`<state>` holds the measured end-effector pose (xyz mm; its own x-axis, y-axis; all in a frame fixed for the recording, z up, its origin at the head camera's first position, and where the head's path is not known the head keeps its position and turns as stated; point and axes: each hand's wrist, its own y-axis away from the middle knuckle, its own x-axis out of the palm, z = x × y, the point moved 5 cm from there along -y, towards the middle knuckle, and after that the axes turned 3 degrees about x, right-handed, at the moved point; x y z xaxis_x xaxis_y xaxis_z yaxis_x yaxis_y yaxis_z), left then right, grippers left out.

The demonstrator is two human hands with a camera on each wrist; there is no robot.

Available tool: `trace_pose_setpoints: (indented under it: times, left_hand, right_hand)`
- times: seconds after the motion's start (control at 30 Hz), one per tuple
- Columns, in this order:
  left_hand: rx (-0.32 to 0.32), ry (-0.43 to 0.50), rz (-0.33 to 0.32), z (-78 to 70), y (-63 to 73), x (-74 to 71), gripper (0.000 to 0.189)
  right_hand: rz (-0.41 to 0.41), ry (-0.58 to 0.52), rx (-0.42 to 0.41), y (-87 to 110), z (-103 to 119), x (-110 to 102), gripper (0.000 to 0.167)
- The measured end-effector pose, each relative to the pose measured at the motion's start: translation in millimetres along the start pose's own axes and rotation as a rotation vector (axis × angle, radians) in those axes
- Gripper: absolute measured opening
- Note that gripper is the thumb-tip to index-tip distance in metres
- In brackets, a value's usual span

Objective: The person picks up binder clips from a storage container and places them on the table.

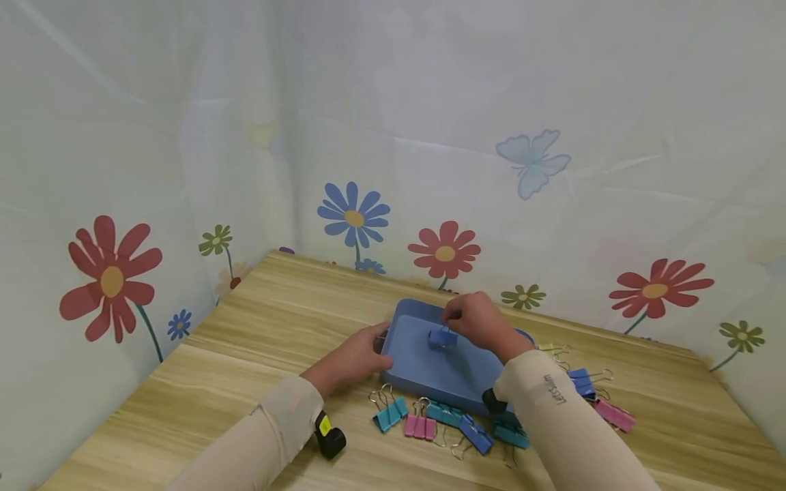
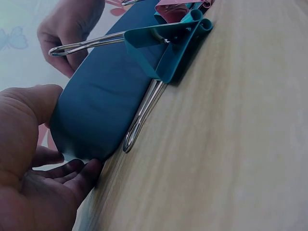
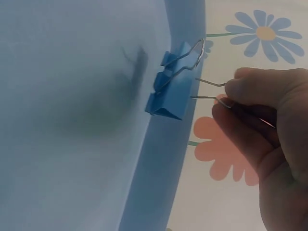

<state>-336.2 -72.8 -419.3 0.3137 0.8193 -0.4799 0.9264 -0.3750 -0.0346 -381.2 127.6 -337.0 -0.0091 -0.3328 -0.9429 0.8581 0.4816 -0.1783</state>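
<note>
In the head view, a blue tray [image 1: 410, 351] lies on the table. My left hand [image 1: 353, 358] grips its left end; in the left wrist view, the thumb and fingers [image 2: 86, 180] curve round the tray's corner. My right hand [image 1: 482, 320] pinches a blue binder clip [image 1: 442, 338] by one wire handle and holds it over the tray. The right wrist view has the clip [image 3: 171, 91] hanging from thumb and fingertips, its other handle sticking up, a shadow falling on the tray floor. No other clip shows inside the tray.
In front of the tray lie a teal binder clip [image 1: 390, 414], a pink one [image 1: 420, 427], a blue one [image 1: 475, 434] and other teal ones. Right of it, partly behind my right sleeve, are blue [image 1: 581, 383], pink [image 1: 614, 414] and yellow clips. A flower-printed curtain stands behind the table.
</note>
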Motion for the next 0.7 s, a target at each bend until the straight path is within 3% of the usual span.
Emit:
trace_pose_setpoints:
  times: [0.17, 0.43, 0.7]
  left_hand:
    - [-0.006, -0.002, -0.004, 1.8, -1.3, 0.5, 0.077]
    - [0.006, 0.003, -0.008, 1.7, -2.1, 0.4, 0.080]
    - [0.012, 0.031, 0.000, 2.1, -1.2, 1.7, 0.080]
  right_hand:
    - [-0.069, -0.002, -0.003, 6.1, 1, -13, 0.011]
    - [-0.078, -0.068, 0.016, 19.7, 8, -26, 0.012]
    - [-0.127, -0.090, -0.023, 42.5, 10, -38, 0.013]
